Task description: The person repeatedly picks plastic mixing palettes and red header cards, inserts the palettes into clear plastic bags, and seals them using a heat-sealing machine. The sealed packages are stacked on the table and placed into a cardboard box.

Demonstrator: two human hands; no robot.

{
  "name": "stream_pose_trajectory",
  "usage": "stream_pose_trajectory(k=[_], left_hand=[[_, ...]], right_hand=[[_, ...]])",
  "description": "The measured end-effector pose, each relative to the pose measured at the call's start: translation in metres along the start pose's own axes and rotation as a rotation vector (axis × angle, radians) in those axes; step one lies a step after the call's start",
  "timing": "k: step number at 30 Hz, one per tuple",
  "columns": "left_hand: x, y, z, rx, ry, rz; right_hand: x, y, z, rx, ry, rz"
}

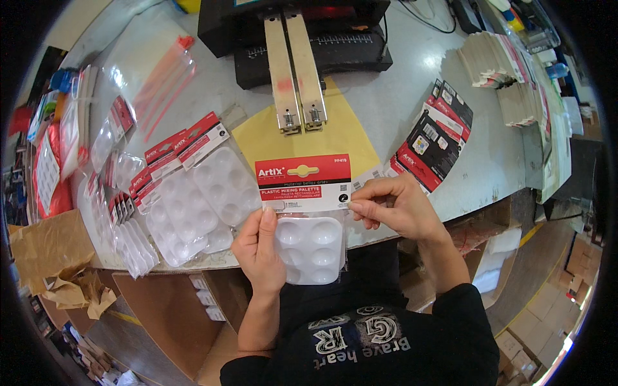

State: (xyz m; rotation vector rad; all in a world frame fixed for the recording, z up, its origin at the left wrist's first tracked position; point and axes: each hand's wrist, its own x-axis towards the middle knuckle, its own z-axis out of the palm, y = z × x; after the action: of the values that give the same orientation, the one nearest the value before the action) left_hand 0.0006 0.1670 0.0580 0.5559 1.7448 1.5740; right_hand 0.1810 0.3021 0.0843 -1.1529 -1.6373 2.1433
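A white plastic paint palette [311, 249] with round wells hangs in a clear bag in front of me. Across the bag's top sits a red and white header card [304, 183] with a hanging slot. My left hand [261, 248] pinches the left edge, thumb on the front near the card's lower corner. At the card's lower right corner, my right hand [396, 206] pinches with thumb and index finger. Beyond the card stands a black stapling machine [315, 55] with two metal arms [297, 74] over a yellow sheet [344, 122].
Packed palettes [187, 206] with header cards pile up on the left of the table [225, 83]. Loose header cards [434, 138] lie to the right, with card stacks [492, 61] behind. Cardboard boxes [161, 309] stand below the table edge. Brown paper [55, 257] is at the left.
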Motion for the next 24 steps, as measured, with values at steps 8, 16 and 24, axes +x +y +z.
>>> stream_pose_trajectory(k=[8, 16, 24], left_hand=[[0.023, -0.004, 0.005, 0.337, -0.04, 0.043], [0.087, -0.02, 0.028, 0.154, -0.043, 0.11], [0.09, -0.044, 0.026, 0.154, -0.064, 0.159]], right_hand=[[0.026, 0.022, 0.014, 0.292, 0.127, 0.018], [0.085, 0.034, 0.014, 0.441, 0.355, -0.218], [0.084, 0.036, 0.011, 0.112, 0.446, -0.196]])
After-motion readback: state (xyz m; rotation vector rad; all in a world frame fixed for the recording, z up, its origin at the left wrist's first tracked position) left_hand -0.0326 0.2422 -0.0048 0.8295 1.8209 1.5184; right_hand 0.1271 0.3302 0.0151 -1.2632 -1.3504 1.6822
